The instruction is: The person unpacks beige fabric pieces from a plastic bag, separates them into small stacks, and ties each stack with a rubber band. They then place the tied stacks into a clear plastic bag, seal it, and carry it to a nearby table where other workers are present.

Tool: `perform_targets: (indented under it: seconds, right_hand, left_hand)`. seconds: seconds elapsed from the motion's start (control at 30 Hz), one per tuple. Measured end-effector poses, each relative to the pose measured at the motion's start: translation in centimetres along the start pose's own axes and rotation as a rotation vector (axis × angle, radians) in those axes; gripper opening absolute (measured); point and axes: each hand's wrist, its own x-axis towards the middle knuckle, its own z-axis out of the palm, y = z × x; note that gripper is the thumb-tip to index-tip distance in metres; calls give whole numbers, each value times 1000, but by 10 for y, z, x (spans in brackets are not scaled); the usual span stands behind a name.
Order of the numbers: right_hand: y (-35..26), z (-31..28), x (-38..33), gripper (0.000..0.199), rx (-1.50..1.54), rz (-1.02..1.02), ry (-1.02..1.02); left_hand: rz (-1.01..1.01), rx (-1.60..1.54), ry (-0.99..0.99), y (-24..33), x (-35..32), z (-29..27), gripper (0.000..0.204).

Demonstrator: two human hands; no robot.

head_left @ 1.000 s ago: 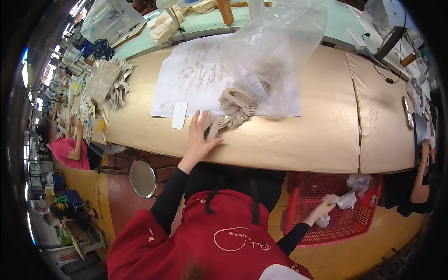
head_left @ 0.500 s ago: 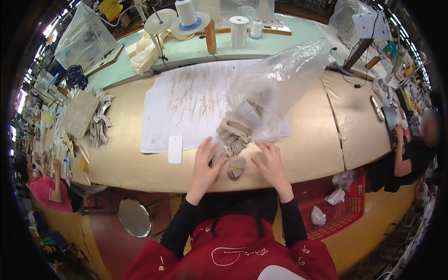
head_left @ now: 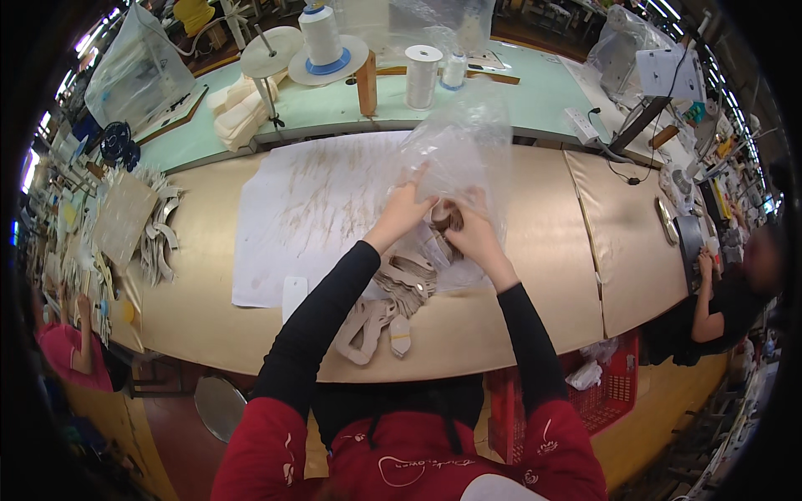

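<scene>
Both my hands are at the mouth of a clear plastic bag (head_left: pixel 468 125), over a white sheet (head_left: pixel 292 217). My left hand (head_left: pixel 407 213) is open against the bag's left side, thumb stretched toward the right and a finger pointing up. My right hand (head_left: pixel 476 234) is closed round a small bundle of taupe cut pieces (head_left: pixel 443 217) at the bag's opening; its fingers are partly behind the film. Nearer me lie a stack of beige curved pieces (head_left: pixel 408 277), loose curved pieces (head_left: pixel 363 330) and a small banded bundle (head_left: pixel 400 336).
A white card (head_left: pixel 294 296) lies by my left forearm. Cut strips (head_left: pixel 159 234) are piled at left. Thread spools (head_left: pixel 422 77) stand on the green table (head_left: pixel 334 108) behind. A red crate (head_left: pixel 614 405) is below at right. People work at both sides.
Both hands have moved forward from the near pieces to the bag. The bag's upper part has shifted left and stands more upright. The beige pieces near me are more spread out.
</scene>
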Motion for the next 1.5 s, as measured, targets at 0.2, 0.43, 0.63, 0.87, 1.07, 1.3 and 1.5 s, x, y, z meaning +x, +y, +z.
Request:
perform_targets:
  seconds: [0.2, 0.43, 0.63, 0.87, 1.07, 1.3, 1.5]
  right_hand:
    - [-33, -34, -61, 40, 68, -349, 331]
    - [-28, -93, -117, 51, 1201, 132, 214]
    - [-13, -88, -155, 49, 61, 56, -339]
    - [-27, -80, -127, 43, 360, 200, -77]
    - [4, -53, -81, 36, 315, 215, -132]
    - [27, -46, -89, 38, 343, 343, -62]
    - [30, -55, -97, 42, 362, 482, -52]
  left_hand:
    - [186, 70, -124, -17, 14, 2, 72]
    - [192, 22, -698, -3, 14, -27, 57]
    - [475, 231, -685, 9, -16, -8, 40]
    - [501, 524, -418, 9, -27, 4, 55]
    - [583, 410, -275, 9, -36, -8, 44]
    - [285, 217, -418, 13, -52, -19, 52]
    - [492, 330, -436, 10, -57, -17, 58]
